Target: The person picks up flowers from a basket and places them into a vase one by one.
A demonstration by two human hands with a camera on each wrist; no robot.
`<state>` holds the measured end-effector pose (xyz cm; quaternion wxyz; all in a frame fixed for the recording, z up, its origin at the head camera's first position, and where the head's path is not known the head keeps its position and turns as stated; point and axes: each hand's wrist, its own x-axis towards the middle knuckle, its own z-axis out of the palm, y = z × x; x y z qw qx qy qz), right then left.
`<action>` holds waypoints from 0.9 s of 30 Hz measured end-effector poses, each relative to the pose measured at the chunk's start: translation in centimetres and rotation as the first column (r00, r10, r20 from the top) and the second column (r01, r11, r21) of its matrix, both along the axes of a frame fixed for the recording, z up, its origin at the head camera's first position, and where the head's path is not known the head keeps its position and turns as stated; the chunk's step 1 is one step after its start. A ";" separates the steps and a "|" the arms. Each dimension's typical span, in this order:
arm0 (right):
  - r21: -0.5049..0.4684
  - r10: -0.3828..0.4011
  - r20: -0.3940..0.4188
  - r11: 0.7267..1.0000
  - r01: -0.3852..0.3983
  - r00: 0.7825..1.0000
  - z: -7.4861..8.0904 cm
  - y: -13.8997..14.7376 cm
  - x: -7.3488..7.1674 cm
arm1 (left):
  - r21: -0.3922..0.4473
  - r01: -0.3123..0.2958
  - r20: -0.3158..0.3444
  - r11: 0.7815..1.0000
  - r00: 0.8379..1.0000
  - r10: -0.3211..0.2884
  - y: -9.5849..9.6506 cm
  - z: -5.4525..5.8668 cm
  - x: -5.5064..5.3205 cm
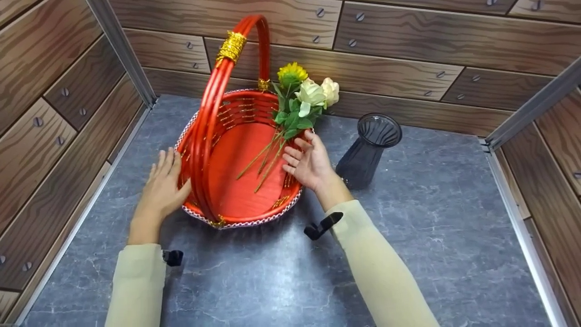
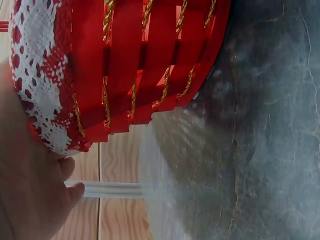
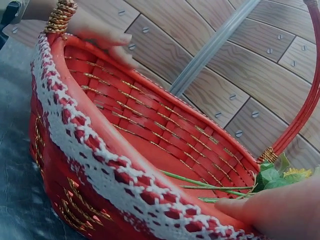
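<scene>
A red woven basket (image 1: 247,200) with a tall arched handle and a white lace edge stands on the grey marbled surface. My left hand (image 1: 161,186) rests against its left rim, fingers extended; the lace edge (image 2: 42,75) lies beside that hand in the left wrist view. At the right rim is my right hand (image 1: 311,163), palm turned up, fingers loosely bent and holding nothing. Artificial flowers lean over the basket's back right rim: a yellow bloom (image 1: 292,75) and cream roses (image 1: 312,93). Their green stems (image 1: 268,159) reach down inside, near the right fingers.
A dark, see-through ribbed vase (image 1: 363,159) stands just right of my right hand. Wood-patterned panels (image 1: 399,59) close in the back and both sides, with metal strips (image 1: 522,236) along the edges. The basket handle (image 1: 211,104) arches high over the basket.
</scene>
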<state>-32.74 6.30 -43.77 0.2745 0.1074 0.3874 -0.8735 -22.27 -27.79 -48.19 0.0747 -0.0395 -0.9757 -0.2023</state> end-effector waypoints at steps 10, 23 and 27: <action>0.008 -0.021 0.061 1.000 0.021 0.998 0.0 -0.6 -0.7 | 0.017 -0.009 0.053 1.000 0.999 0.008 0.8 0.5 -0.5; 0.057 -0.017 0.097 0.998 0.012 0.995 -0.6 -1.6 -1.9 | -0.016 -0.003 0.019 1.000 1.000 0.003 1.2 0.5 -1.3; 0.058 -0.015 0.100 0.998 0.010 0.995 -0.9 -1.4 -2.2 | -0.004 -0.012 0.011 1.000 1.000 0.012 1.6 0.2 -1.5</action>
